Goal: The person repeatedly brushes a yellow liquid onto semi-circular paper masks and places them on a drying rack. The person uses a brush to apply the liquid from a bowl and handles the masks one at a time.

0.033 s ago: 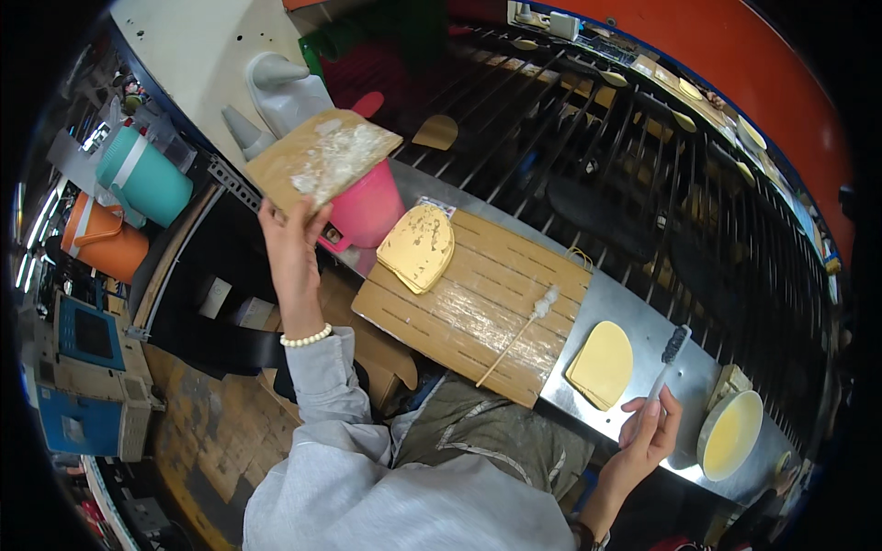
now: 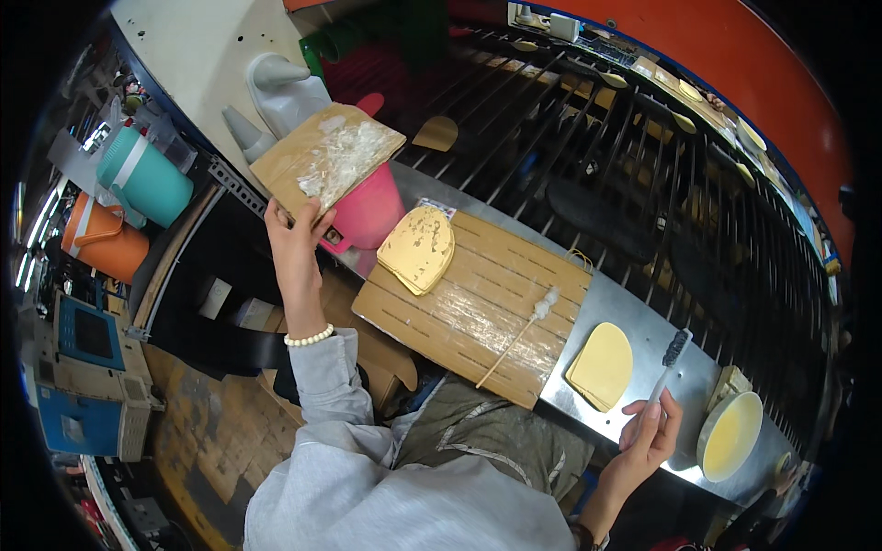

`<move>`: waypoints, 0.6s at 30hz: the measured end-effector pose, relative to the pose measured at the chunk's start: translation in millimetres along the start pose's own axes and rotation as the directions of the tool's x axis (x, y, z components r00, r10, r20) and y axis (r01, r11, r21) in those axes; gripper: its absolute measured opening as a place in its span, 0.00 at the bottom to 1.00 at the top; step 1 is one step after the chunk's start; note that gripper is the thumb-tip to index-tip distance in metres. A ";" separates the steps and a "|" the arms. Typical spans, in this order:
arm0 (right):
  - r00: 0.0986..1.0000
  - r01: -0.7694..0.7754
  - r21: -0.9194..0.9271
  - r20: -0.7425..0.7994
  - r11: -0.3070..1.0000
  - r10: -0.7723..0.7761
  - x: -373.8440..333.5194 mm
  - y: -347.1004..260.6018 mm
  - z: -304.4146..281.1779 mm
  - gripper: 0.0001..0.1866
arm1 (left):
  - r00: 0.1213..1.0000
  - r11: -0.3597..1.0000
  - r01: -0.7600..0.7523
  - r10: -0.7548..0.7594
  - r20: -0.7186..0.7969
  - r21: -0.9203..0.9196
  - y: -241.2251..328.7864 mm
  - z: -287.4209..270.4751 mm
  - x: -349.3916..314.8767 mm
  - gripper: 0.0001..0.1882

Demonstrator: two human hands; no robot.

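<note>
My left hand [image 2: 299, 239] pinches the near edge of a flat cardboard piece [image 2: 285, 174] smeared with a white, glue-like coating. It is tilted above a pink bucket [image 2: 372, 207], partly covering it. In my right hand [image 2: 652, 427] is a toothbrush [image 2: 677, 349] with dark bristles, its head raised over the metal counter. A stack of cream, round-topped pieces [image 2: 415, 248], the top one flecked with brown, lies on the left of a slatted wooden board [image 2: 432, 312]. A similar plain stack [image 2: 602, 367] rests on the metal between board and right hand.
A thin stick with a white fluffy tip [image 2: 505, 351] lies across the board. Right of my right hand stands a bowl of yellow liquid [image 2: 730, 439]. Beyond the counter runs a dark slatted conveyor [image 2: 570, 184] carrying scattered cream pieces. Teal [image 2: 147, 174] and orange [image 2: 106, 241] jugs are at left.
My left hand and the cardboard piece have shifted slightly to the right. The toothbrush has moved very little, and the stacks lie where they were.
</note>
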State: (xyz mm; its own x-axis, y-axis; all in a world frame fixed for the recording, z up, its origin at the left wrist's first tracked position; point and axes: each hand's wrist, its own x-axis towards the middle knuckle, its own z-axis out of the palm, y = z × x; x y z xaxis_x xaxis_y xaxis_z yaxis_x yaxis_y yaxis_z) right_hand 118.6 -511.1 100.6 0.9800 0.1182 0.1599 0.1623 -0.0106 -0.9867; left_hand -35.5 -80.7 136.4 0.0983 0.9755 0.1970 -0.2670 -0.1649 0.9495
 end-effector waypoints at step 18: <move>0.996 -0.001 -0.051 -0.092 0.999 -0.004 3.5 0.7 -9.3 0.15 | 0.459 0.590 -0.620 -0.261 0.849 0.517 -70.7 64.6 -169.2 0.25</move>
State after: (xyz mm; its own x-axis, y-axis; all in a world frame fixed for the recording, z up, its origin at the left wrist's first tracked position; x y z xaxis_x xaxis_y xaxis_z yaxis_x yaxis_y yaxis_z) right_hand 123.3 -519.9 100.7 0.9858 0.0265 0.1660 0.1673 -0.0609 -0.9840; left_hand 28.6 -243.6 51.7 0.9289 0.3669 0.0497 0.2771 -0.7779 0.5641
